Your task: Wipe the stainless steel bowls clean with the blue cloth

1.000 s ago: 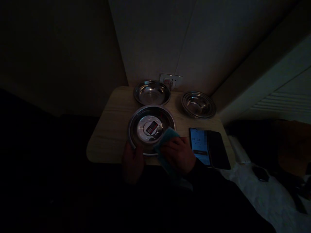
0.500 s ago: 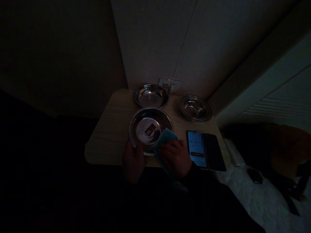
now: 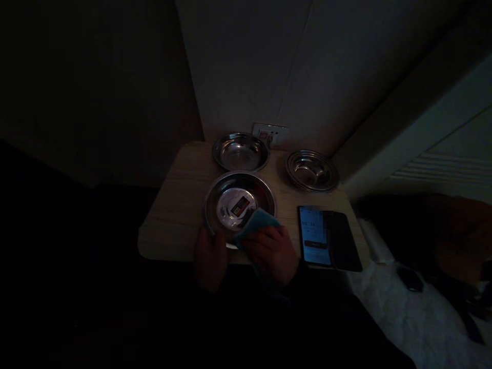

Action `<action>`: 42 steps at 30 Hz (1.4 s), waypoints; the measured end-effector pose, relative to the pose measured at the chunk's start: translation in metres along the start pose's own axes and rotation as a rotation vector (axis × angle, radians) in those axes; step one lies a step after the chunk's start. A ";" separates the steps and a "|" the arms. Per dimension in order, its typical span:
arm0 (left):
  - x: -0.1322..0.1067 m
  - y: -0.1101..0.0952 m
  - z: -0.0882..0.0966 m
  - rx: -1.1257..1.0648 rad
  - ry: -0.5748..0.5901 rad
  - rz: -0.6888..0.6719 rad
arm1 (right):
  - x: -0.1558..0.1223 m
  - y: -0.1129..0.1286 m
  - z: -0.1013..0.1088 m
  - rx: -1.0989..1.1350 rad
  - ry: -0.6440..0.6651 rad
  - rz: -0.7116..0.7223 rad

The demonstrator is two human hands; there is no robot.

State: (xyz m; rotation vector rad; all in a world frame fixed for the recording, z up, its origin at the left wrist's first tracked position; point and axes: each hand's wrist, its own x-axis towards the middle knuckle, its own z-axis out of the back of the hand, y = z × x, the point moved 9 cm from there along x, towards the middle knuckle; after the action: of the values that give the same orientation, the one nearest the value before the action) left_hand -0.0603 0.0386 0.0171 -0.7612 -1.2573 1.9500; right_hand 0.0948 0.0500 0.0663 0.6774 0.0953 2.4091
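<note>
A round stainless steel basin (image 3: 223, 197) with a dark label stuck on its bottom is at the front of the small wooden table (image 3: 169, 215). My left hand (image 3: 210, 259) grips its near left rim, thumb on the upper side. In my right hand (image 3: 273, 253) is a blue-green cloth (image 3: 258, 221), pressed over the near right rim and inner wall. The cloth hides that part of the basin. Just behind stands a second steel basin (image 3: 241, 154).
Nested steel bowls (image 3: 311, 171) stand at the back right. A lit phone (image 3: 315, 238) in an open dark cover lies at the right. Behind the table is a wall socket (image 3: 269, 133). White quilted bedding (image 3: 400, 312) and a small dark object (image 3: 409, 279) are at the lower right.
My right hand and the cloth have slid a little left along the basin's near rim. The label has turned slightly with the basin. My left hand keeps its grip.
</note>
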 end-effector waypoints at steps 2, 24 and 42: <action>0.000 0.002 0.000 -0.019 0.000 0.009 | -0.002 -0.004 0.002 -0.037 -0.008 0.009; -0.005 0.019 -0.014 -0.118 0.151 0.149 | 0.008 0.015 -0.009 -0.033 -0.051 0.016; 0.004 0.019 -0.003 -0.098 0.269 0.113 | 0.001 0.009 0.002 -0.032 -0.016 0.010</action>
State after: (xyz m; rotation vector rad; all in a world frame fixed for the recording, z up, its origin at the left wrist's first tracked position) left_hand -0.0645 0.0375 -0.0022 -1.1258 -1.1730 1.8101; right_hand 0.0898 0.0432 0.0706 0.6840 0.0461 2.4095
